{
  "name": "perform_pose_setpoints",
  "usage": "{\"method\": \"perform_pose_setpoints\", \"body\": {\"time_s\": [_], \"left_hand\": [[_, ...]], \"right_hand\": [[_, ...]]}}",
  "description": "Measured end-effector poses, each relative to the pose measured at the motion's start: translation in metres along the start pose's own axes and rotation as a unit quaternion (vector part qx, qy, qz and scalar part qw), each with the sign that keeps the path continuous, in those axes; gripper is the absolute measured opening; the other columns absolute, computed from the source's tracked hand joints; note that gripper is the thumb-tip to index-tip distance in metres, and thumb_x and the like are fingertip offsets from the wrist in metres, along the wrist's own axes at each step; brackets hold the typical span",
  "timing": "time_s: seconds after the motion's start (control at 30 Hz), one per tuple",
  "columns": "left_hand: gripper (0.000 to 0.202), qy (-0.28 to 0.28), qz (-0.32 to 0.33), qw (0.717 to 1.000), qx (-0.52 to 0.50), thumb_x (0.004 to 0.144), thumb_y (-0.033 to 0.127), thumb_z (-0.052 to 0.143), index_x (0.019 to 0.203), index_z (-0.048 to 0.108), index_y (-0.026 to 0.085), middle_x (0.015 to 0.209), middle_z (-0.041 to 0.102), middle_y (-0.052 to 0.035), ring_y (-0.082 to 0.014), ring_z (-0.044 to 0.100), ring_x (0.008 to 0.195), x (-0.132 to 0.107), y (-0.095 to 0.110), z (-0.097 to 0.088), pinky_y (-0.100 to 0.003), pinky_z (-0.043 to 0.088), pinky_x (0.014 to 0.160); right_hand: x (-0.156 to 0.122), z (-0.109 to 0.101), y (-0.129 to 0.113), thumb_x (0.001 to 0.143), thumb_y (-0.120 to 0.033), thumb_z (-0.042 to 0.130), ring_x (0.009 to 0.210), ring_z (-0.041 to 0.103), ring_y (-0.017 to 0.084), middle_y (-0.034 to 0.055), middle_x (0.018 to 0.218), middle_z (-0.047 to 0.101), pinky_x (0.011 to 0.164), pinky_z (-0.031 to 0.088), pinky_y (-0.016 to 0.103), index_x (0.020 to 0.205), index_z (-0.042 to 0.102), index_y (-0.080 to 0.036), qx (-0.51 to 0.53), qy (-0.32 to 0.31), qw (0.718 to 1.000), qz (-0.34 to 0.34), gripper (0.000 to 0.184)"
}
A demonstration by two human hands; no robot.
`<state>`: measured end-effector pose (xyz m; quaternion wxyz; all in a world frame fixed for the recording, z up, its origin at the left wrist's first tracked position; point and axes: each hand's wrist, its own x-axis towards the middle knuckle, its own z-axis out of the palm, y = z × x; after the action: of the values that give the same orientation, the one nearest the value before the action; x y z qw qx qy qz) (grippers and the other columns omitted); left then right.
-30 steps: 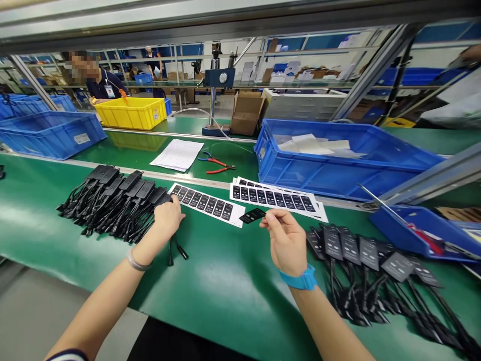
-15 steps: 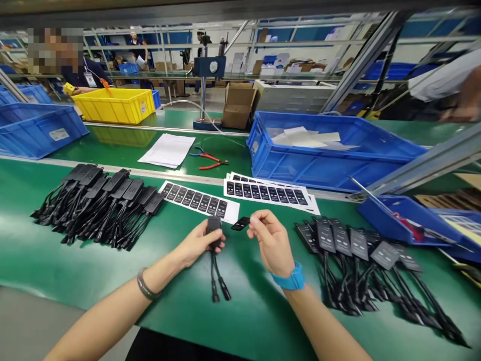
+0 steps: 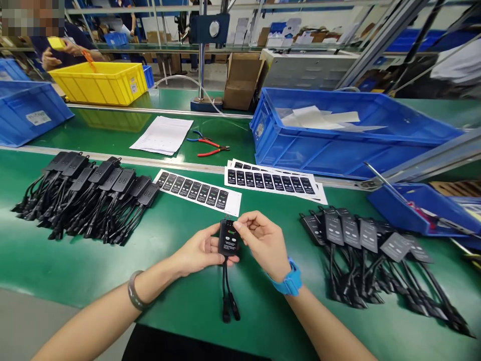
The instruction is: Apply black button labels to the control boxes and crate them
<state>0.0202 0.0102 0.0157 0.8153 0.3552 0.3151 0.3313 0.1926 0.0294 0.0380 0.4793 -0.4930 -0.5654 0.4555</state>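
Far left of the frame there's a fanned-out row of unlabelled black adapters [image 3: 86,193] lying on the green worktop [image 3: 180,301], cables trailing toward the lower left. Just right of that, a label strip [image 3: 197,192] of black stickers on white backing, and behind it some white papers [image 3: 162,135] and red-handled pliers [image 3: 208,146].

Bottom centre is where the action is: the left hand [image 3: 199,249] is curled around a black adapter [image 3: 229,240], thumb and fingers gripping its left edge and underside, its two cables hanging down past the palm toward the lower edge. The right hand [image 3: 265,243] is touching the adapter's upper right corner, fingertips pinched together on the black label on its face. So the adapter sits right between both hands, just above the worktop.

Further right: more label sheets [image 3: 272,181], a big blue crate [image 3: 349,135] behind them, and a row of labelled adapters [image 3: 370,250] at lower right.
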Motion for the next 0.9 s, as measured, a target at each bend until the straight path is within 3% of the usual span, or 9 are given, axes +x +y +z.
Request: {"method": "perform_pose_setpoints", "body": {"time_s": [0.2, 0.6, 0.9], "left_hand": [[0.071, -0.011, -0.004, 1.0, -0.01, 0.071, 0.018, 0.083, 0.134, 0.05, 0.018, 0.102, 0.071, -0.0132, -0.0265, 0.072, 0.094, -0.0013, 0.0027, 0.0017, -0.04, 0.054, 0.088], [0.065, -0.023, 0.0, 1.0, 0.0, 0.077, 0.022, 0.078, 0.135, 0.049, 0.017, 0.097, 0.071, -0.0104, -0.0256, 0.071, 0.094, -0.0023, 0.0016, 0.002, -0.039, 0.054, 0.088], [0.071, -0.032, 0.005, 0.999, 0.027, 0.08, 0.025, 0.075, 0.142, 0.041, 0.016, 0.103, 0.069, -0.0132, -0.0254, 0.069, 0.096, -0.0023, 0.0002, 0.0021, -0.039, 0.053, 0.089]], "right_hand": [[-0.0019, 0.0015, 0.0013, 0.079, -0.035, 0.07, 0.053, 0.054, 0.011, -0.0013, 0.061, 0.059, 0.049, 0.048, 0.022, 0.073, 0.062, -0.019, -0.011, 0.0, 1.0, -0.003, 0.019], [-0.0039, 0.0034, 0.0039, 0.078, -0.03, 0.069, 0.05, 0.052, 0.011, -0.0024, 0.059, 0.056, 0.045, 0.047, 0.021, 0.073, 0.062, -0.019, -0.013, 0.006, 1.0, 0.003, 0.014], [-0.0043, 0.0058, 0.0066, 0.077, -0.026, 0.067, 0.05, 0.05, 0.01, -0.0031, 0.057, 0.055, 0.046, 0.045, 0.021, 0.071, 0.061, -0.019, -0.032, 0.033, 0.999, -0.011, 0.011]]}}
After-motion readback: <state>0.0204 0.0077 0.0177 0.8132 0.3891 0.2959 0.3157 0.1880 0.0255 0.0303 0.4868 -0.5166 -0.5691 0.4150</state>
